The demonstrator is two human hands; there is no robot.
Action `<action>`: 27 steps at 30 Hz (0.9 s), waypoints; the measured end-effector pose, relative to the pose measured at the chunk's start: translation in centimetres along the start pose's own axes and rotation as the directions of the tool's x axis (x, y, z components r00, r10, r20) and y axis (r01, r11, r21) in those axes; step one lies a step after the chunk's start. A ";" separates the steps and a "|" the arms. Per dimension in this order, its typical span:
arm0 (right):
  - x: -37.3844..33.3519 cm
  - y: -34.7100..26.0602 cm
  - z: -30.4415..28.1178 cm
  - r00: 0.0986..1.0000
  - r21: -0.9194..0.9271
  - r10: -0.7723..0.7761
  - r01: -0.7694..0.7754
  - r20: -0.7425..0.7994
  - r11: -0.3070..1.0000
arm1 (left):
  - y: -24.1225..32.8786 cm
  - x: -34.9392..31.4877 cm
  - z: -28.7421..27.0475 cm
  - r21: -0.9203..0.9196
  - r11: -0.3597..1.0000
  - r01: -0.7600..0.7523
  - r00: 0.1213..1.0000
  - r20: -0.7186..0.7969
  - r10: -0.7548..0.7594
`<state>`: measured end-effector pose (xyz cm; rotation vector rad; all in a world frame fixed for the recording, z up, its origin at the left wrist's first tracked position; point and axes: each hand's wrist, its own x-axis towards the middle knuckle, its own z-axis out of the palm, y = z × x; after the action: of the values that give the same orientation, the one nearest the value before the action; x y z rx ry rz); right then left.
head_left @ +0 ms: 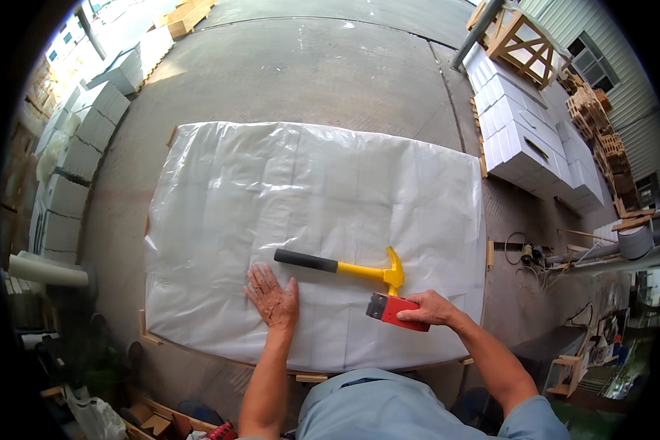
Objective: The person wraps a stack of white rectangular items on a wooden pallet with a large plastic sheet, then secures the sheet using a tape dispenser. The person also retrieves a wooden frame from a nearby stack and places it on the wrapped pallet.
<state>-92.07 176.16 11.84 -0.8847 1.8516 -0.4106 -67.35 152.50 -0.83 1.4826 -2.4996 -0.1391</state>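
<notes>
My left hand [274, 299] lies flat with its fingers spread on a white plastic sheet [271, 198]. The sheet covers a wide, low pallet load in front of me. Just beyond that hand is the black grip of a claw hammer [359, 271] with a yellow neck and head. It rests on the sheet, its head toward the right. In my right hand [431, 308] is a red, block-shaped hand tool [397, 311] with a dark end facing left. My fingers are closed round its right end, and it sits just nearer to me than the hammer head.
Stacked white packages [524, 139] stand on the right, with a wooden crate [524, 48] behind them. More white stacks [81, 147] line the left, near a pale roll [48, 270]. Cords [529, 257] lie on the floor at right. Pallet wood [150, 334] juts from under the sheet.
</notes>
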 end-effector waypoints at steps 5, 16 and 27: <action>-1.3 0.3 -1.0 0.999 0.008 0.019 -0.020 0.044 1.000 | 0.3 -0.3 0.1 0.036 0.999 -0.001 1.000 0.012 0.001; -6.7 7.5 -7.9 0.999 -0.046 0.044 -0.044 0.016 0.998 | 1.0 -0.4 0.2 0.101 0.995 -0.004 0.999 -0.037 0.008; -5.6 10.1 -8.0 0.989 0.038 -0.143 0.141 0.048 0.989 | 14.1 -0.6 -4.8 -0.045 0.810 -0.585 0.811 -0.043 0.584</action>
<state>-101.82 186.22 12.62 -0.9984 1.7365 -0.5029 -77.95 160.00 6.48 0.6220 -2.7693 -0.0769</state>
